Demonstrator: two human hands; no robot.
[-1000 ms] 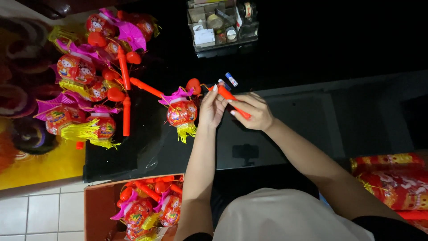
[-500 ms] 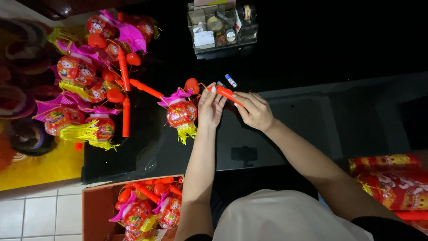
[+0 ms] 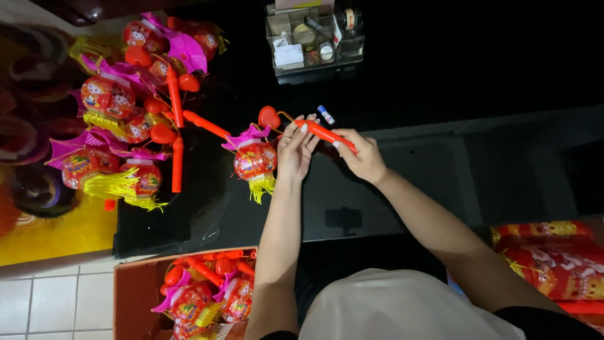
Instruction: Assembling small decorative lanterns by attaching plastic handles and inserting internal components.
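Over a black table (image 3: 478,82), my right hand (image 3: 360,157) grips a slim orange-red stick handle (image 3: 328,135) near its lower end. My left hand (image 3: 296,150) pinches the stick's upper end with its fingertips. Just left of that hand lies a small red toy lantern (image 3: 255,160) with a pink top, a yellow tassel and a red heart-shaped piece (image 3: 269,116) on a thin wire. A small blue-and-white cylinder (image 3: 326,114) lies on the table just beyond the stick.
A heap of similar red and pink lanterns (image 3: 126,113) with loose orange sticks covers the table's left side. A clear organiser box (image 3: 313,39) stands at the far edge. A brown cardboard box (image 3: 135,296) of lanterns sits on the floor. Red patterned packs (image 3: 553,258) lie at right.
Both hands have shifted the stick slightly; its upper end now sits at my left fingertips. The lantern stays in place.
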